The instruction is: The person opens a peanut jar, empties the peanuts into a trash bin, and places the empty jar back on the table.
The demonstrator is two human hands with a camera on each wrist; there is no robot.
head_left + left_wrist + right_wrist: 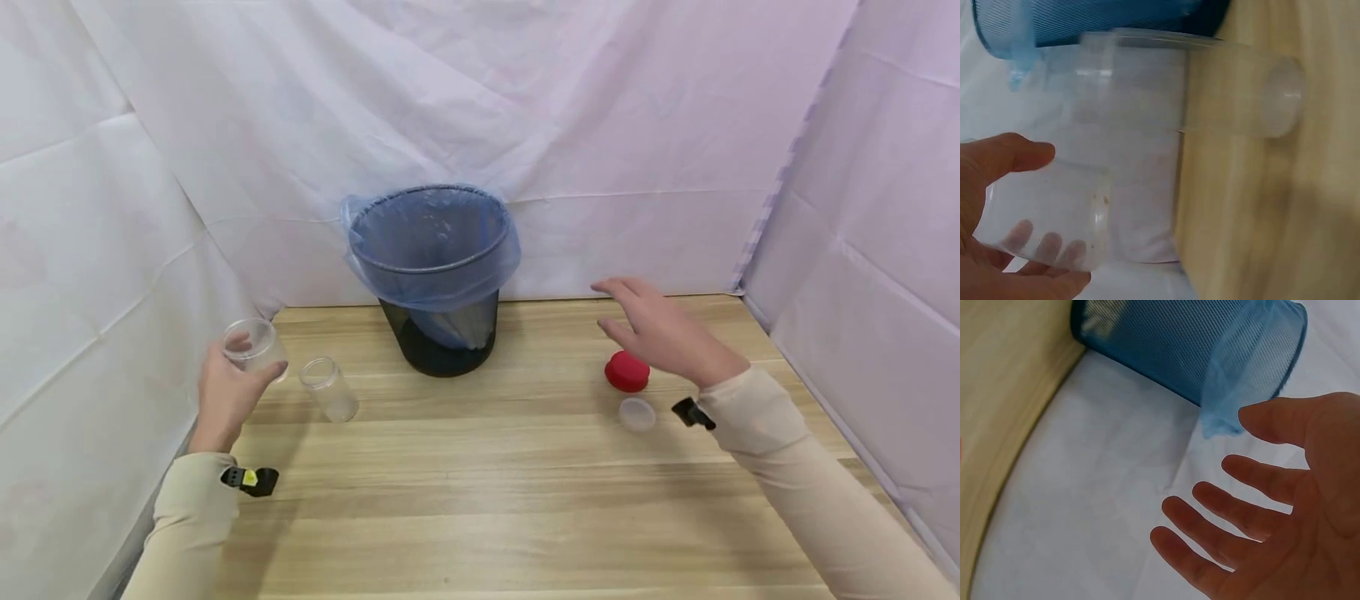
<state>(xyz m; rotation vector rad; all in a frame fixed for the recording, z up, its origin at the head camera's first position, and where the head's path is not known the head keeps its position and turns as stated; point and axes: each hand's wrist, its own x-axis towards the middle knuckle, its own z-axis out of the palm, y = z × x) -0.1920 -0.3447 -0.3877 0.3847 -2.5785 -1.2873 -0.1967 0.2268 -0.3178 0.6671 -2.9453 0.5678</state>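
Observation:
At the left of the table my left hand (pixel 225 396) grips a clear plastic jar (pixel 258 346) without a lid, raised above the wood. In the left wrist view the thumb lies on one side of this jar (pixel 1054 206) and the fingers on the other. A taller clear jar (pixel 330 390) stands on the table just right of it, also lidless. My right hand (pixel 667 333) hovers with nothing in it, fingers spread in the right wrist view. Below that hand lie a red lid (pixel 627 372) and a small translucent white disc (pixel 637 414), partly close together.
A black mesh bin (pixel 442 342) lined with a blue plastic bag (pixel 502 258) stands at the back of the wooden table (pixel 465 500). White cloth (pixel 637 125) hangs behind the table and along both sides.

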